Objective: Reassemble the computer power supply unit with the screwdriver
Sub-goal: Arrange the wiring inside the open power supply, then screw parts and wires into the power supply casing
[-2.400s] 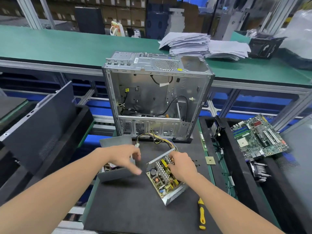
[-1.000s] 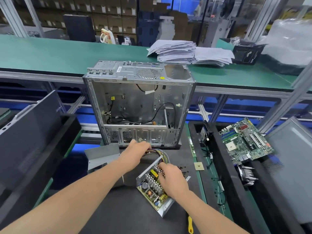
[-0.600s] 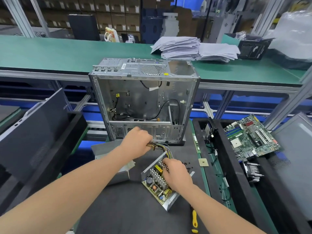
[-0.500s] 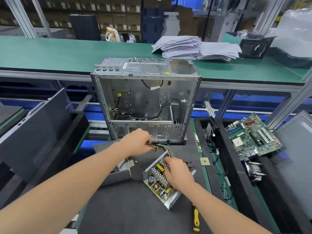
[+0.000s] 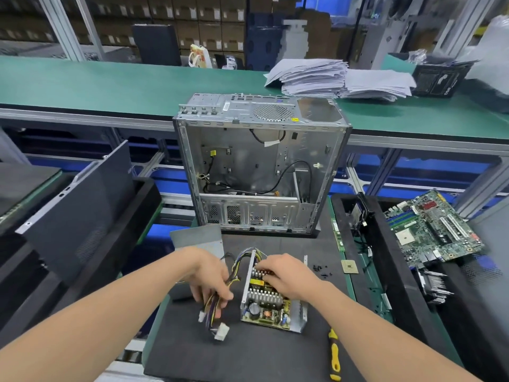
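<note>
The open power supply unit (image 5: 271,301) lies mid-surface (image 5: 248,359), its long axis running near edge to far edge, cable end pointing away. The right hand (image 5: 287,274) grasps its top; the left hand (image 5: 210,274) grips the cable bundle (image 5: 211,310).

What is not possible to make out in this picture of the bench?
All in the head view.
1. Far half of the PSU: covered by the right hand; grip or mere press is unclear.
2. Cover: near part behind the left hand.
3. Screws: too small to count.
4. Cables: blurred where the left hand holds them.
</note>
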The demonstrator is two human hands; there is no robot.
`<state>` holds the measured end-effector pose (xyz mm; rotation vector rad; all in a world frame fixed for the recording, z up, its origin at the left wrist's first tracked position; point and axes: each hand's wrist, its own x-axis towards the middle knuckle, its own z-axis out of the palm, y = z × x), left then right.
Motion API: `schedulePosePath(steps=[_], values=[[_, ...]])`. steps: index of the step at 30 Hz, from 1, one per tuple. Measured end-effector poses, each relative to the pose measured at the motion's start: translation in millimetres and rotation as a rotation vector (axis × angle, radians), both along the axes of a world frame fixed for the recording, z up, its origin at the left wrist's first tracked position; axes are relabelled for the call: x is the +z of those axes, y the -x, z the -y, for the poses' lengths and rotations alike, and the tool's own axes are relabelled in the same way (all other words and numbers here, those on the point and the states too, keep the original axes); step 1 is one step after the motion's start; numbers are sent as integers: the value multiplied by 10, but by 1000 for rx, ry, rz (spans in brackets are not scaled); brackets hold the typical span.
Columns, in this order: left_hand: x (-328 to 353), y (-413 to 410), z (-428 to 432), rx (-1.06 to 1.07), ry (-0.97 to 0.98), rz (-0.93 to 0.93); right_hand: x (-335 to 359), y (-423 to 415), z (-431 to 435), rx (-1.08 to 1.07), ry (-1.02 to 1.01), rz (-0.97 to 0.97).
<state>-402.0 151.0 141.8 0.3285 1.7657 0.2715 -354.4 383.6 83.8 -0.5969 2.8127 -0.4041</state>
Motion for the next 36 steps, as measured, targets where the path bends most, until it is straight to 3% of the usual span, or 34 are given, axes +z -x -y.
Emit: schedulePosePath(steps=[6, 11, 14, 17, 19, 22, 27, 36], values=[[-48, 33, 93, 159, 27, -129, 146, 101, 79, -75, 47, 167], [169, 182, 34, 20, 143, -370, 293, 149, -9, -267, 202, 118], [216, 263, -79, 7, 45, -597, 417, 145, -196, -432, 326, 43], [189, 307, -284, -69, -117, -977, 510, 77, -445, -553, 374, 0], [124, 295, -481, -56, -263, -1077, 539, -3, -662, -662, 404, -29], [28, 243, -783, 14, -436, -1053, 543, -189, -1011, -837, 443, -71], [-103, 110, -1315, -17, -550, -992, 420, -510, -1434, -985, 455, -63], [-323, 42, -2039, -52, -390, -918, 13, -652, -1812, -911, 416, 40]])
